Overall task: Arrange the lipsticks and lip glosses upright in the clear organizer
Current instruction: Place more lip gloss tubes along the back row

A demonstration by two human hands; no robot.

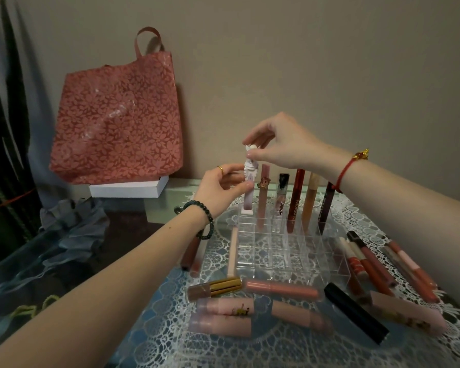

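Desk (154, 338), lace-covered, glass edge at left. Red floral bag (117, 120) against the wall, on a white box (129, 189). Clear organizer (284, 251) on the lace; five tubes upright in its back row. Loose lipsticks lying flat around it. White figurine-capped gloss (249, 187) upright at the back-left corner: left hand (221, 188) pinches its body, right hand (282, 144) pinches its cap
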